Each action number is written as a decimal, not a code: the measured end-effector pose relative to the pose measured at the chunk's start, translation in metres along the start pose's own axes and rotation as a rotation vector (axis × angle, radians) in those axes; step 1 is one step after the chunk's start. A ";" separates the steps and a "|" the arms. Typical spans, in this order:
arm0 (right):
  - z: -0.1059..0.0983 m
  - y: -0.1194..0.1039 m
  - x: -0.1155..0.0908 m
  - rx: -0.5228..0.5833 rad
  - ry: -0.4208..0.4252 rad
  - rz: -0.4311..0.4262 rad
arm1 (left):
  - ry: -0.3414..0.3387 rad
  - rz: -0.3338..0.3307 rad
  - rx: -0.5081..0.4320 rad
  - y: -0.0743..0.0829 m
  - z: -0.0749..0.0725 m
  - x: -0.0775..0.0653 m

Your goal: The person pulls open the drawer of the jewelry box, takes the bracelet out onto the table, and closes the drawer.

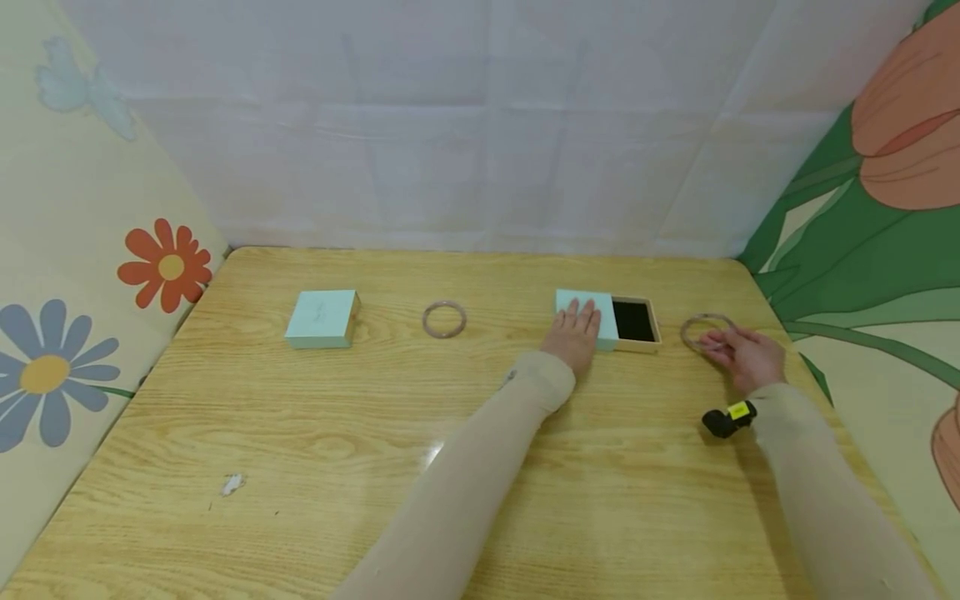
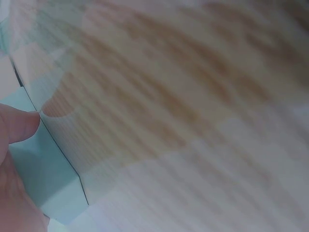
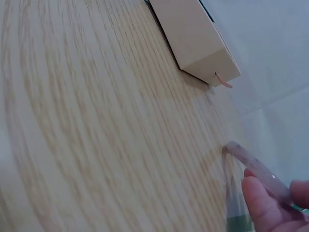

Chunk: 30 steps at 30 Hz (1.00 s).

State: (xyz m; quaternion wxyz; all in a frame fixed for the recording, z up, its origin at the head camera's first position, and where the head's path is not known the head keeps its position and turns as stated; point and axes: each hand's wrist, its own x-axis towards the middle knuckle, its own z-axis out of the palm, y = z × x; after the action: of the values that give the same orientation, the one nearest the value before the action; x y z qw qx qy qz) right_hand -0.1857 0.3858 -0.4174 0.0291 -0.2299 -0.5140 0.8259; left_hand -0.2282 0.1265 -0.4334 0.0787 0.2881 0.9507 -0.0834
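On the right of the table in the head view, a pale mint box sleeve (image 1: 604,321) has its drawer (image 1: 657,325) pulled partly out to the right. The drawer has a black lining. My left hand (image 1: 572,340) rests on the sleeve, fingers stretched over its top; the left wrist view shows the thumb (image 2: 21,124) against the box (image 2: 48,169). Right of the drawer, my right hand (image 1: 752,360) pinches a pale purplish bangle (image 1: 684,333) between thumb and fingers. The right wrist view shows the bangle (image 3: 256,166) tilted, and a small ribbon tab (image 3: 223,81) on the drawer end.
A second mint box (image 1: 324,317), closed, lies at the left of the wooden table (image 1: 337,517). Another bangle (image 1: 426,321) lies flat between the two boxes. A white cloth (image 1: 420,125) hangs behind; flowered panels (image 1: 82,217) flank both sides.
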 end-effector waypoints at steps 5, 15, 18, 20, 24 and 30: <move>-0.005 0.000 0.003 -0.019 0.031 0.010 | 0.001 0.001 -0.004 0.000 0.000 -0.001; -0.012 0.000 0.010 -0.201 0.149 -0.024 | 0.024 -0.001 0.003 0.001 0.004 0.002; -0.013 0.000 0.012 -0.294 0.163 -0.034 | 0.033 -0.004 0.009 0.002 0.006 0.003; -0.014 -0.001 0.014 -0.361 0.168 -0.032 | 0.037 -0.006 0.013 0.002 0.007 0.004; -0.014 -0.003 0.017 -0.456 0.180 -0.012 | 0.046 -0.007 0.015 0.001 0.007 0.004; -0.012 -0.005 0.020 -0.600 0.164 -0.014 | 0.061 -0.006 0.022 0.001 0.008 0.004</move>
State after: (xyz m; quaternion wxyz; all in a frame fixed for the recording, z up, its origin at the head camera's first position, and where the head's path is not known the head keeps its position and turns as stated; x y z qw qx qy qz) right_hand -0.1993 0.4042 -0.4245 0.0069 -0.2908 -0.7322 0.6158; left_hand -0.2304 0.1277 -0.4423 0.0465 0.2883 0.9526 -0.0852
